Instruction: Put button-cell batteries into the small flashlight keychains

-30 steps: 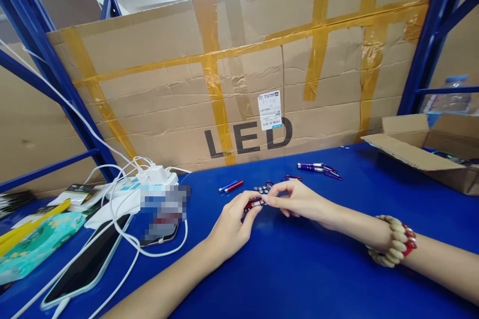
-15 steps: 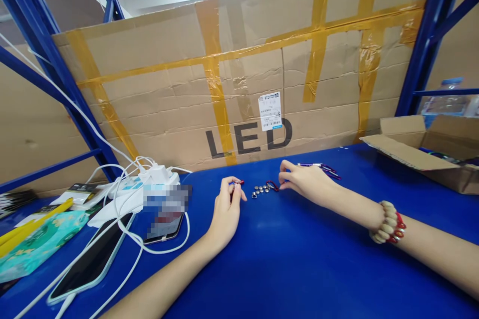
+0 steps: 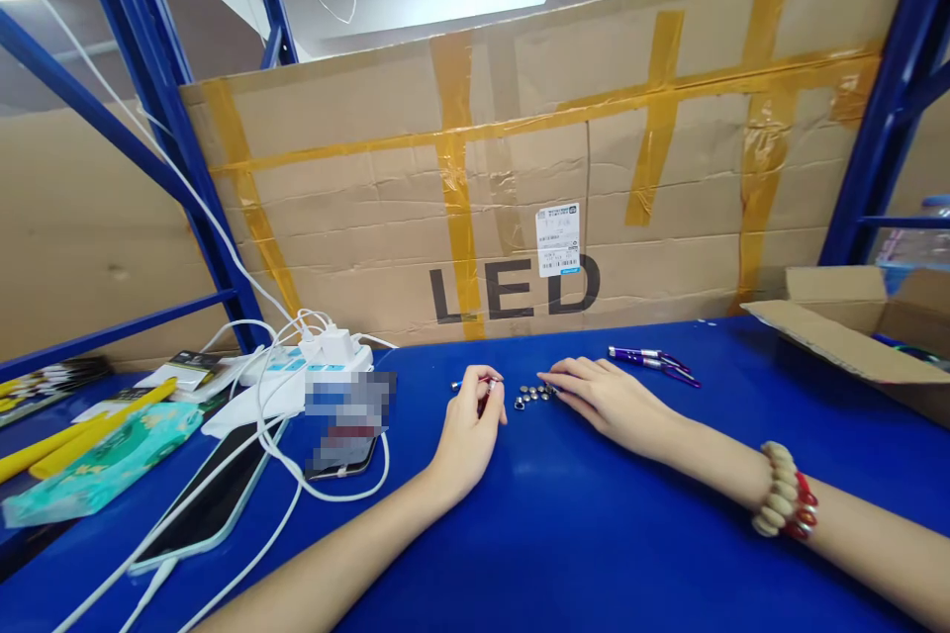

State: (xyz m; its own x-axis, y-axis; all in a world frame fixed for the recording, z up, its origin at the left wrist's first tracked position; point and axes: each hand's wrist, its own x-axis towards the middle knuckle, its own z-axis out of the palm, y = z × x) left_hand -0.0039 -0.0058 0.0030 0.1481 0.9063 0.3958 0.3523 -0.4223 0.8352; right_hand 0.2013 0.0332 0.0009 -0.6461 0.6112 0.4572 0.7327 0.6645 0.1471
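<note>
The left hand (image 3: pixel 469 427) has its fingers clamped on a little red tube (image 3: pixel 486 400), partly hidden. It looks light, hard and a bit slippery, so pinching its middle should work best. At three o'clock from it lie small shiny discs (image 3: pixel 532 394) (they could roll off easily, I think). The right hand (image 3: pixel 610 404) has its fingertips at their far end; I can't tell if they pinch one. Purple tubes (image 3: pixel 642 357), between two and three o'clock, seem out of the way.

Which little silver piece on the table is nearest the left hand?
The boxy silver piece, lowest of them in the picture; the round discs lie beyond it, toward the right hand.
</note>
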